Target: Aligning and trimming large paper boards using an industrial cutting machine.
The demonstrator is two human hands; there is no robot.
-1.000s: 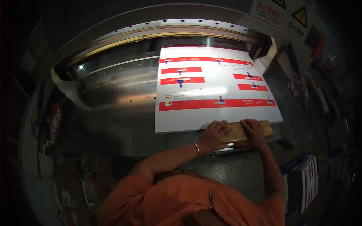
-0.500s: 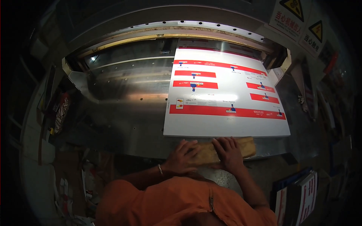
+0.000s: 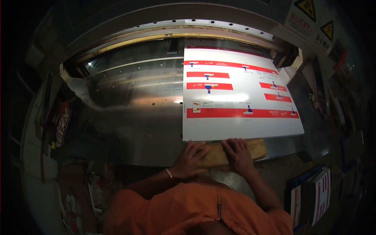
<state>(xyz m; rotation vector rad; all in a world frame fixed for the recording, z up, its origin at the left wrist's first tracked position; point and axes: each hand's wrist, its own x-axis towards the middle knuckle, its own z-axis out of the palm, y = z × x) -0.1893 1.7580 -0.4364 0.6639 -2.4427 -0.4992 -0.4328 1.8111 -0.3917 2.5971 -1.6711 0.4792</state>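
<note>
Dark red and pale, a patterned bundle [image 3: 62,127] is sitting at the far left, too dim for me to tell more about it. Below it, brown cardboard [image 3: 76,178] is lying. Next, the metal worktop [image 3: 129,117] is stretching bare and shiny toward the middle, small holes dotting its surface. A pale band [image 3: 169,173] is circling my left wrist. My left hand [image 3: 188,159] is holding the left end of a wooden block [image 3: 256,149], its fingers slightly spread and bent over the top. My orange top [image 3: 188,211] is showing below. The block is lying crosswise at the worktop's near edge, and my right hand [image 3: 238,155] is gripping it right of its middle, fingers close together over the top, thumb along the near side. Just beyond the block, a stack of white sheets [image 3: 243,127] printed with red bands is resting on the worktop; I am not able to tell whether the two are touching. Farther right and lower, more red-and-white printed sheets [image 3: 322,196] are standing tilted, and above them yellow-and-black warning signs [image 3: 303,17] are hanging on the machine.
</note>
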